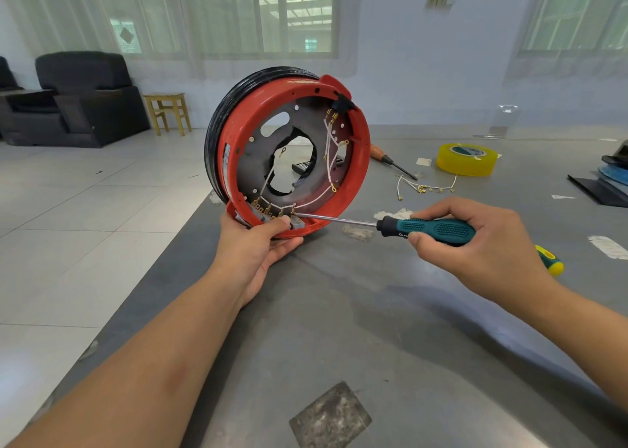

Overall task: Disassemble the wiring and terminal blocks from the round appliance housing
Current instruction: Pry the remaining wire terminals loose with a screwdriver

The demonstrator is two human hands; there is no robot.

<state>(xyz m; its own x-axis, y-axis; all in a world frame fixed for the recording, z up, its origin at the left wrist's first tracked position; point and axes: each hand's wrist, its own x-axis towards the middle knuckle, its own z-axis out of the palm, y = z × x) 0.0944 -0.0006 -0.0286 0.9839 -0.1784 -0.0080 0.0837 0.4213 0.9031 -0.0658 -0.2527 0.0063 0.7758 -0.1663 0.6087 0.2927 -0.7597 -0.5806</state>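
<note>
The round red and black housing [238, 131] stands on its edge on the grey table, its open inside facing me. White wires [328, 148] with brass lugs run inside it down to a grey terminal block [272, 214] at the bottom rim. My left hand [261, 247] grips that bottom rim, thumb on the terminal block. My right hand [475, 240] holds a teal and black screwdriver [428, 228]; its shaft points left and the tip sits at the right end of the terminal block.
On the table [339, 328] lie a loose bundle of white wires [424, 186], a yellow tape roll [465, 159], an orange-handled screwdriver [390, 158] and a green and yellow tool [550, 260] behind my right hand. Dark items [608, 179] are stacked at the right edge. The table's left edge drops to a tiled floor.
</note>
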